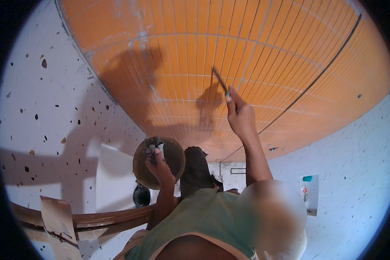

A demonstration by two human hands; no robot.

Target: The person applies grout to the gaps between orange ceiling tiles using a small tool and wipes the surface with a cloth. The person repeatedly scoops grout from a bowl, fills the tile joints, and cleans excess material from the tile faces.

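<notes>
Orange ribbed tiling (184, 60) stretches before me as I watch remotely, the right hand (240, 116) gripping a thin dark tool (220, 80) in front of it; I cannot tell whether its tip touches. I see the left hand (160, 169) clutching crumpled grey material (150, 151) over a round brown container (177, 159).

Left head fisheye, looking down and forward at orange tiled surface (188, 58); seemingly near, given bent edges.
</notes>
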